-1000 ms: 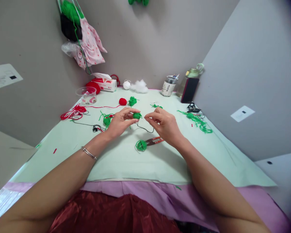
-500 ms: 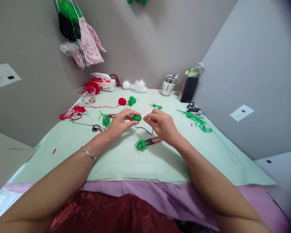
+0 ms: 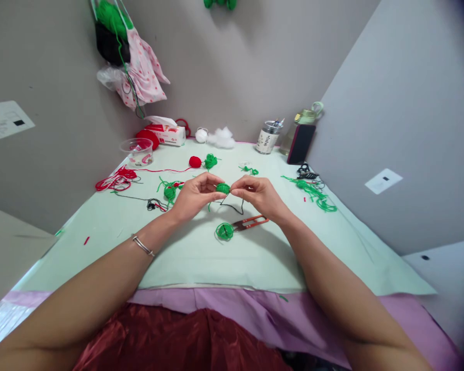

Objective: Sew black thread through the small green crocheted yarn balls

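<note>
Between thumb and fingers, my left hand (image 3: pixel 196 195) grips a small green crocheted piece (image 3: pixel 223 188). My right hand (image 3: pixel 260 194) is closed in a pinch at the right edge of that piece; whatever its fingertips hold is too small to make out. A dark strand of yarn (image 3: pixel 232 206) hangs in a loop beneath the two hands. On the table below them lies a small green yarn bundle (image 3: pixel 225 231) with a dark strand across it. Touching its right side are orange-handled thread snips (image 3: pixel 251 222).
Behind my left hand sit a green crocheted ball (image 3: pixel 170 192), a red ball (image 3: pixel 195 162) and a green yarn clump (image 3: pixel 211 161). Loose green yarn (image 3: pixel 317 193) lies at right, red yarn (image 3: pixel 118 179) at left. A tissue box (image 3: pixel 170 134), pen tin (image 3: pixel 268 138) and phone (image 3: pixel 301 144) stand along the back.
My right hand has come left, closing the gap to the green piece. The green piece has shifted slightly right with my left hand. More of the snips' handles now shows.
</note>
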### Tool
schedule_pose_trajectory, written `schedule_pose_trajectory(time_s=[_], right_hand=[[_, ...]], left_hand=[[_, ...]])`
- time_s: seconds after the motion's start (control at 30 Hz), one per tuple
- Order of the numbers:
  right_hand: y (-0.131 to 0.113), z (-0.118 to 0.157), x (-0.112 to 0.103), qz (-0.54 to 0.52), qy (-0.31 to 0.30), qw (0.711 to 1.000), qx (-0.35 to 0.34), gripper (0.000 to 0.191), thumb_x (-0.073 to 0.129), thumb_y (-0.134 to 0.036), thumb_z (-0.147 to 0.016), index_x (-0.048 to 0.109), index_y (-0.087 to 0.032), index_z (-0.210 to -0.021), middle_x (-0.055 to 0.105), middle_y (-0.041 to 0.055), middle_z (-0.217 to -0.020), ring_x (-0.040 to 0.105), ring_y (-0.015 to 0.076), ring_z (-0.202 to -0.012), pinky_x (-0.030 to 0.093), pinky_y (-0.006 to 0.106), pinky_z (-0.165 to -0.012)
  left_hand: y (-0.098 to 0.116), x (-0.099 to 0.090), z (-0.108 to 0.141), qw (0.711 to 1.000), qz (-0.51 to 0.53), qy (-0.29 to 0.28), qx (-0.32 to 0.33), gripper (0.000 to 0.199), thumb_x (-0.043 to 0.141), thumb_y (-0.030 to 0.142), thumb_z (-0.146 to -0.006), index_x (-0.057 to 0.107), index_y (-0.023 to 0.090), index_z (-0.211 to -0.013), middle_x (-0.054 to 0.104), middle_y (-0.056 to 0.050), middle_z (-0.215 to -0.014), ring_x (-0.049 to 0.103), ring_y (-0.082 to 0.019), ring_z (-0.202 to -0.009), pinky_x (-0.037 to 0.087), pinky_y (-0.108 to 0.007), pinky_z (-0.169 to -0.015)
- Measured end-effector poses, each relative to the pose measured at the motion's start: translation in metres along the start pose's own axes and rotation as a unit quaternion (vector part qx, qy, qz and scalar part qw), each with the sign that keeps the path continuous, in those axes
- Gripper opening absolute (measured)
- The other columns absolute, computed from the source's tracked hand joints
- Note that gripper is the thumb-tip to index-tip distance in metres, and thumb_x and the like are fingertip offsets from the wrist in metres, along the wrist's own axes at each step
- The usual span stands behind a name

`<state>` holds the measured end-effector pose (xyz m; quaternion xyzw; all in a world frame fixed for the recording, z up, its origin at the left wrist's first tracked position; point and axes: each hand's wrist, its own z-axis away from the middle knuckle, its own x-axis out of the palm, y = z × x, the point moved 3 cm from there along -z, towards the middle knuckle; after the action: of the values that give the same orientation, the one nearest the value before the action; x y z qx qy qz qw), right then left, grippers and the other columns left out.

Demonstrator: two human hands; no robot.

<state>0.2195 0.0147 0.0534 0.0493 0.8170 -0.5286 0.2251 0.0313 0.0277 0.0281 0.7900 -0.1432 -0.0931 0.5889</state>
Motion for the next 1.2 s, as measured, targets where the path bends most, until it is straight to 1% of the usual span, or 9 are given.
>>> schedule_pose_trajectory(time_s=[0.17, 0.23, 0.37, 0.53, 0.8, 0.9, 1.03, 1.13, 1.2], right_hand=[[-0.002, 0.0, -0.013, -0.03, -0.09, 0.995, 0.022, 0.023, 0.075, -0.04, -0.081, 0.077, -0.017, -0.084, 0.064, 0.0021, -0.078, 0.05, 0.0122, -0.068, 0.04, 0.029, -0.064], [-0.001, 0.001, -0.013, -0.044, -0.109, 0.993, 0.032, 0.025, 0.076, -0.042, -0.08, 0.076, -0.017, -0.083, 0.062, 0.0016, -0.076, 0.049, 0.0118, -0.067, 0.039, 0.029, -0.063], [0.002, 0.0, -0.006, -0.051, -0.081, 0.994, 0.049, 0.032, 0.078, -0.046, -0.077, 0.072, -0.015, -0.075, 0.058, 0.0, -0.069, 0.045, 0.0107, -0.063, 0.036, 0.028, -0.061], [0.001, 0.0, 0.0, -0.04, -0.037, 0.997, 0.049, 0.032, 0.077, -0.046, -0.077, 0.071, -0.015, -0.075, 0.057, -0.0001, -0.07, 0.043, 0.0105, -0.063, 0.034, 0.027, -0.06], [-0.005, 0.001, -0.01, -0.022, -0.072, 0.997, 0.03, 0.029, 0.073, -0.045, -0.081, 0.077, -0.017, -0.087, 0.062, 0.0031, -0.08, 0.048, 0.0125, -0.068, 0.04, 0.029, -0.064], [-0.005, 0.001, -0.006, -0.029, -0.061, 0.997, 0.038, 0.032, 0.075, -0.047, -0.079, 0.074, -0.016, -0.082, 0.061, 0.0022, -0.077, 0.047, 0.0116, -0.066, 0.04, 0.029, -0.062], [-0.002, 0.001, 0.002, -0.044, -0.043, 0.997, 0.055, 0.038, 0.077, -0.051, -0.076, 0.065, -0.015, -0.074, 0.055, -0.0013, -0.066, 0.043, 0.01, -0.06, 0.036, 0.026, -0.058], [-0.001, 0.001, 0.003, -0.046, -0.049, 0.996, 0.058, 0.035, 0.075, -0.049, -0.078, 0.064, -0.016, -0.075, 0.054, -0.0018, -0.065, 0.044, 0.0097, -0.059, 0.037, 0.026, -0.057], [0.0, 0.0, 0.003, -0.051, -0.055, 0.995, 0.065, 0.031, 0.074, -0.045, -0.079, 0.065, -0.016, -0.079, 0.058, -0.0011, -0.068, 0.048, 0.01, -0.06, 0.042, 0.026, -0.059]], left_hand=[[0.003, 0.003, 0.002, 0.998, 0.003, -0.049, -0.033, 0.036, 0.085, 0.028, -0.067, 0.069, 0.014, -0.096, 0.071, -0.004, -0.083, 0.066, -0.015, -0.076, 0.051, -0.03, -0.073], [0.002, 0.004, 0.003, 0.997, 0.008, -0.066, -0.038, 0.036, 0.085, 0.028, -0.067, 0.07, 0.014, -0.097, 0.072, -0.004, -0.083, 0.066, -0.016, -0.077, 0.052, -0.031, -0.074], [-0.001, 0.004, 0.004, 0.998, -0.005, -0.043, -0.035, 0.034, 0.086, 0.03, -0.067, 0.07, 0.014, -0.092, 0.071, -0.003, -0.081, 0.065, -0.014, -0.074, 0.05, -0.029, -0.071], [-0.001, 0.005, 0.004, 1.0, -0.008, -0.008, -0.021, 0.035, 0.087, 0.032, -0.065, 0.07, 0.015, -0.09, 0.071, -0.002, -0.081, 0.065, -0.014, -0.074, 0.051, -0.029, -0.073], [0.001, 0.004, 0.002, 1.0, 0.011, -0.01, -0.009, 0.034, 0.087, 0.031, -0.065, 0.071, 0.016, -0.091, 0.072, -0.003, -0.086, 0.067, -0.016, -0.081, 0.054, -0.031, -0.08], [0.001, 0.004, 0.003, 1.0, 0.015, -0.01, -0.014, 0.034, 0.087, 0.03, -0.065, 0.071, 0.016, -0.091, 0.073, -0.003, -0.086, 0.068, -0.016, -0.081, 0.054, -0.031, -0.08], [0.001, 0.005, 0.004, 1.0, 0.005, -0.014, -0.013, 0.034, 0.087, 0.032, -0.065, 0.07, 0.015, -0.089, 0.073, -0.004, -0.087, 0.068, -0.017, -0.082, 0.054, -0.032, -0.079], [0.003, 0.005, 0.004, 1.0, -0.014, -0.013, -0.002, 0.033, 0.086, 0.033, -0.067, 0.07, 0.016, -0.091, 0.073, -0.005, -0.09, 0.068, -0.018, -0.084, 0.053, -0.032, -0.081], [0.003, 0.004, 0.004, 1.0, -0.021, -0.008, 0.005, 0.033, 0.085, 0.032, -0.068, 0.071, 0.017, -0.094, 0.073, -0.005, -0.093, 0.067, -0.018, -0.087, 0.053, -0.033, -0.084]])
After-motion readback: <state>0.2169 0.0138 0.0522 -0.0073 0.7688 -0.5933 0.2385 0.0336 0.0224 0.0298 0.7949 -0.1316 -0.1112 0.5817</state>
